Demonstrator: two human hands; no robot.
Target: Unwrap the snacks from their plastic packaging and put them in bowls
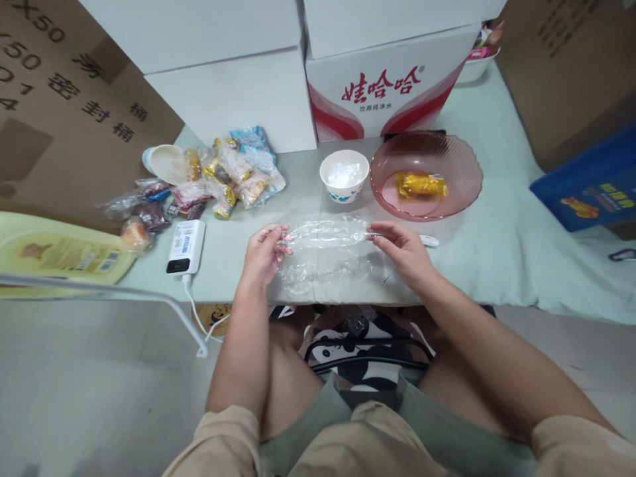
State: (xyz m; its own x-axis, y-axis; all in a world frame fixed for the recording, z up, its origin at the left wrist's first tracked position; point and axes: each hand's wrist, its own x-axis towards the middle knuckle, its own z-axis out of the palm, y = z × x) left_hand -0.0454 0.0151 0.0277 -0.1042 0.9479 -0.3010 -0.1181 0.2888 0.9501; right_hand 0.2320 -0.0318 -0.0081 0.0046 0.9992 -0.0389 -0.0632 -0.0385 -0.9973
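While left grip [265, 252] and right grip [400, 250] pinch film [330, 233], yellow packet [421, 186] in bowl [466, 162], filled cup [345, 192]

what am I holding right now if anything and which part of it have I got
Clear, crinkled plastic film, stretched between both hands: the left hand grips its left end, the right hand its right end.

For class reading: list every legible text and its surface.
"娃哈哈®": white box
"饮用纯净水": white box
"…X50 汤桶": left carton
"…X50 密封桶": left carton
"…01": left carton
"…4": left carton
Too small/blurred: yellow bottle, power bank, blue package, right carton, wrappers.
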